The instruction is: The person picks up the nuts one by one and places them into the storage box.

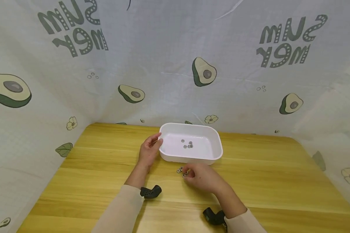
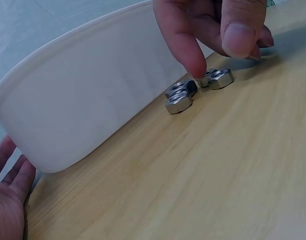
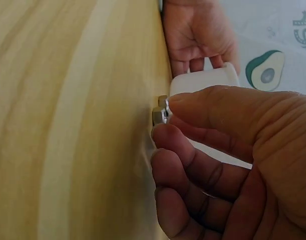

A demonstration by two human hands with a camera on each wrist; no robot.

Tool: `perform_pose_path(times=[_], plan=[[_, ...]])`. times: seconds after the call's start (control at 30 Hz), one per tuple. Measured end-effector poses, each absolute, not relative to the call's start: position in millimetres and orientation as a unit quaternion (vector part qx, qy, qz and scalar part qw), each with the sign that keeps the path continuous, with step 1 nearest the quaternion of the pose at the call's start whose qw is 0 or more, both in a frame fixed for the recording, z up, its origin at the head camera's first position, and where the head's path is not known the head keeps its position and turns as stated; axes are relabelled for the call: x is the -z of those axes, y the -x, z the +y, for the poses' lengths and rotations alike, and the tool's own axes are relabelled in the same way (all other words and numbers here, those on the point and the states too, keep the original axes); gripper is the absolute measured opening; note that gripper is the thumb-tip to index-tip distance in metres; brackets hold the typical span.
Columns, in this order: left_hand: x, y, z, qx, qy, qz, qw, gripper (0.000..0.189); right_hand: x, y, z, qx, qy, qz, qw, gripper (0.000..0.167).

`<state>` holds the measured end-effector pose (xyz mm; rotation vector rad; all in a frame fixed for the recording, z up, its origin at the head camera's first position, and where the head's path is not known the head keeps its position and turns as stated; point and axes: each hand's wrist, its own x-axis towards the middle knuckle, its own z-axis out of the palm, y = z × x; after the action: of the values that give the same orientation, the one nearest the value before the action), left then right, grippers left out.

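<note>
My left hand [image 1: 149, 151] holds the left end of a white plastic tub [image 1: 170, 158], its thumb at the rim and its fingers against the outside wall. In front of the tub, my right hand [image 1: 204, 177] is low over several loose metal hex nuts [image 2: 179, 102] on the table. In the left wrist view its index fingertip comes right down beside one nut [image 2: 220, 80], while the thumb stays apart and higher. The right wrist view has a nut [image 3: 159, 115] in the gap between thumb and index finger. Several more nuts [image 1: 185, 146] lie on the tub's floor.
The wooden table [image 1: 265, 174] reaches back to a pale curtain [image 1: 163, 58] printed with avocados, which hangs close behind the tub. A black wrist camera [image 1: 151, 192] is on the left wrist, and another black camera [image 1: 213, 216] is on the right wrist.
</note>
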<state>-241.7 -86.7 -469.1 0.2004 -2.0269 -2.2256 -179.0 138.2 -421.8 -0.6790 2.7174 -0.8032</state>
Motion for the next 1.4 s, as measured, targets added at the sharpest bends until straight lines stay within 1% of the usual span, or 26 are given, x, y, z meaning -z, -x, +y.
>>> perform_pose_path(times=[0.63,0.9,1.4], plan=[[469.2,239.9,-87.0,0.733,-0.068,-0.673,0.073,0.038,426.1,175.6,132.6,0.246,0.229,0.937,0.094,0.007],[466.7,238.5,-84.5,0.737,-0.069,-0.670,0.063,0.038,427.5,174.4,132.3,0.240,0.221,0.941,0.093,0.009],[469.6,239.7,-84.7,0.737,-0.067,-0.670,0.065,0.039,416.2,170.3,131.7,0.241,0.224,0.941,0.079,0.004]])
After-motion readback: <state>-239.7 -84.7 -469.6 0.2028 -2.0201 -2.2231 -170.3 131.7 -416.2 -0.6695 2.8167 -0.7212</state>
